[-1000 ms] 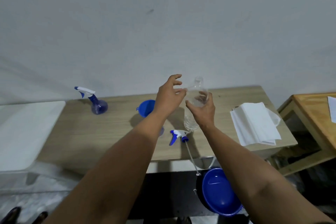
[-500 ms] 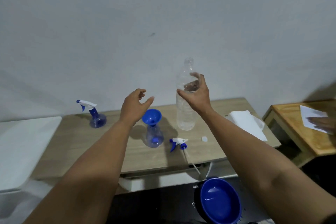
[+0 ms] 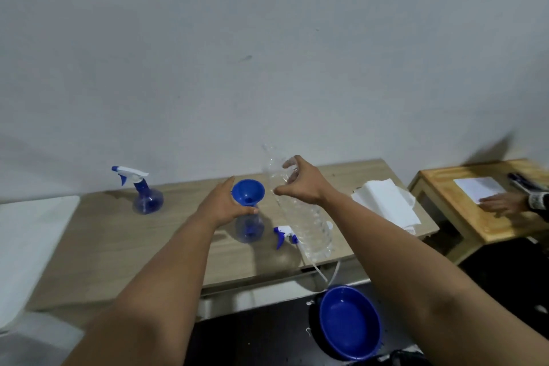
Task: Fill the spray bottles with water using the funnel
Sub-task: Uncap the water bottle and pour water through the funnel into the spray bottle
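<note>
Against a plain grey wall stands a wooden table (image 3: 104, 243). On it, the left hand (image 3: 225, 206) grips the neck of the open spray bottle (image 3: 249, 227) under the blue funnel (image 3: 248, 191), probably to steady it. The right hand (image 3: 300, 184) is clamped around a clear water bottle (image 3: 309, 226), tilted toward the funnel for pouring. A second spray bottle (image 3: 145, 194) waits at the left.

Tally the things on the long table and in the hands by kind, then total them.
Spray bottles: 2, capped, open under the left hand
Funnels: 1
Loose spray heads: 1
Clear water bottles: 1, gripped by the right hand
White cloth stacks: 1
Total: 6
</note>
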`<action>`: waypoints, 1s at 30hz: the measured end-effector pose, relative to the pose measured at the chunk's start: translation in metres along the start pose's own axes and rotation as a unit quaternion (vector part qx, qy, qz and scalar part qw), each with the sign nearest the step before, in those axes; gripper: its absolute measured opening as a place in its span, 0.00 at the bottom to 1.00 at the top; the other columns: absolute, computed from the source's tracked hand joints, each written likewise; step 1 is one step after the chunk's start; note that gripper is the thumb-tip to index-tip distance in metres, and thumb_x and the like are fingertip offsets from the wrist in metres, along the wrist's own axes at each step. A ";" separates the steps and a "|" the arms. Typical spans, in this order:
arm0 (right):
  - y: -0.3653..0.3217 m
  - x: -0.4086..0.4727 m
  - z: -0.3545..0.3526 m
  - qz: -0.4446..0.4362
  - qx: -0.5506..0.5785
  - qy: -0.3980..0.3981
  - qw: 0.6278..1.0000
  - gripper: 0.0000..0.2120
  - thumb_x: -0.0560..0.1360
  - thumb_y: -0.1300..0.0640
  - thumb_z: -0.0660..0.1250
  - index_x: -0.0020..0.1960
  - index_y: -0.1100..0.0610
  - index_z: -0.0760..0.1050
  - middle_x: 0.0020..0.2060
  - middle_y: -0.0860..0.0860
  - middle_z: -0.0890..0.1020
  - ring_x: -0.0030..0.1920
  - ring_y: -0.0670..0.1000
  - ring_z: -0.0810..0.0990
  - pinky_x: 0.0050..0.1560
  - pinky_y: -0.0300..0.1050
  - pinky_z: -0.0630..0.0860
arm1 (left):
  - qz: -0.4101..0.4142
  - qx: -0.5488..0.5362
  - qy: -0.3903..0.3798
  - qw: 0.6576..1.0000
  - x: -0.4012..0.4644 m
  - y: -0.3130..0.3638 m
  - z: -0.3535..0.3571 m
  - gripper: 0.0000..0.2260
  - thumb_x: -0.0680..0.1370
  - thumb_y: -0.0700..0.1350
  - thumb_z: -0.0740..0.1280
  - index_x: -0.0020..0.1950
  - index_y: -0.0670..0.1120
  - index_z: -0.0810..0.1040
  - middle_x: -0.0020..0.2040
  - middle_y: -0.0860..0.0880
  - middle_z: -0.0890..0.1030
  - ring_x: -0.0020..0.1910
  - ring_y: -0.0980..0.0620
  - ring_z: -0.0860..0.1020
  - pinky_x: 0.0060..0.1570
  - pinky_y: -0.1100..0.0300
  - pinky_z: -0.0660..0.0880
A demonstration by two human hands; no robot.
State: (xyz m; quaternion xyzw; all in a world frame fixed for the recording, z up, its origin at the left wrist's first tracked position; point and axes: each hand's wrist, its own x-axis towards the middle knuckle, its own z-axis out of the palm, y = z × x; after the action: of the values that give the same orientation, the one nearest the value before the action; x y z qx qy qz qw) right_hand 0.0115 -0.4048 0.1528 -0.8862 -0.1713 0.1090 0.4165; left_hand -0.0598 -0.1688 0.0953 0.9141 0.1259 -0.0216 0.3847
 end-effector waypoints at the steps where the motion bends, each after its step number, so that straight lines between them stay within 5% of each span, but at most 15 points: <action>1: 0.001 -0.001 0.001 0.005 -0.008 -0.007 1.000 0.29 0.65 0.51 0.81 0.62 0.50 0.72 0.44 0.59 0.86 0.39 0.51 0.81 0.47 0.51 0.81 | 0.006 -0.001 0.003 1.000 0.000 -0.001 0.000 0.50 0.55 0.68 0.82 0.72 0.53 0.71 0.67 0.56 0.76 0.66 0.51 0.76 0.64 0.53 0.74; 8: 0.004 -0.002 0.005 0.009 -0.095 -0.084 0.992 0.30 0.63 0.50 0.82 0.61 0.50 0.72 0.41 0.54 0.86 0.42 0.53 0.85 0.48 0.51 0.81 | 0.026 -0.009 0.004 1.000 -0.002 -0.006 0.000 0.34 0.57 0.64 0.79 0.61 0.57 0.78 0.56 0.58 0.82 0.55 0.54 0.80 0.57 0.53 0.78; 13: 0.008 -0.003 0.006 0.020 -0.138 -0.123 0.983 0.33 0.60 0.45 0.81 0.60 0.48 0.72 0.42 0.50 0.86 0.44 0.51 0.84 0.51 0.52 0.82 | 0.010 -0.006 0.011 1.000 0.004 -0.016 0.003 0.44 0.55 0.71 0.77 0.68 0.56 0.74 0.62 0.58 0.80 0.60 0.54 0.78 0.60 0.50 0.77; 18: 0.009 -0.005 0.002 0.030 -0.170 -0.148 0.974 0.33 0.62 0.46 0.81 0.62 0.50 0.72 0.46 0.49 0.83 0.47 0.51 0.83 0.50 0.50 0.81 | 0.032 -0.040 0.015 0.999 0.004 -0.013 0.003 0.33 0.58 0.67 0.78 0.60 0.60 0.78 0.52 0.62 0.83 0.51 0.58 0.81 0.55 0.51 0.79; 22: 0.006 -0.003 0.001 0.036 -0.199 -0.165 0.965 0.32 0.63 0.48 0.81 0.63 0.52 0.71 0.43 0.48 0.81 0.42 0.51 0.81 0.43 0.47 0.80 | 0.024 -0.047 0.020 0.998 0.004 -0.014 0.005 0.33 0.58 0.66 0.78 0.61 0.61 0.77 0.51 0.63 0.83 0.51 0.59 0.81 0.55 0.52 0.80; 30: 0.001 0.003 0.003 0.041 -0.242 -0.197 0.949 0.34 0.65 0.47 0.82 0.65 0.54 0.71 0.54 0.50 0.78 0.52 0.55 0.79 0.45 0.45 0.75 | 0.022 -0.044 0.022 0.999 0.007 -0.014 0.005 0.33 0.57 0.65 0.79 0.61 0.60 0.78 0.50 0.62 0.83 0.49 0.58 0.81 0.53 0.51 0.81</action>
State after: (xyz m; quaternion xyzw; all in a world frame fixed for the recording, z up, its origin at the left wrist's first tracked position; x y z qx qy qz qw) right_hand 0.0134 -0.4020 0.1504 -0.9276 -0.2349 0.2531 0.1426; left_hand -0.0565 -0.1617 0.0812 0.8990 0.1149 0.0126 0.4224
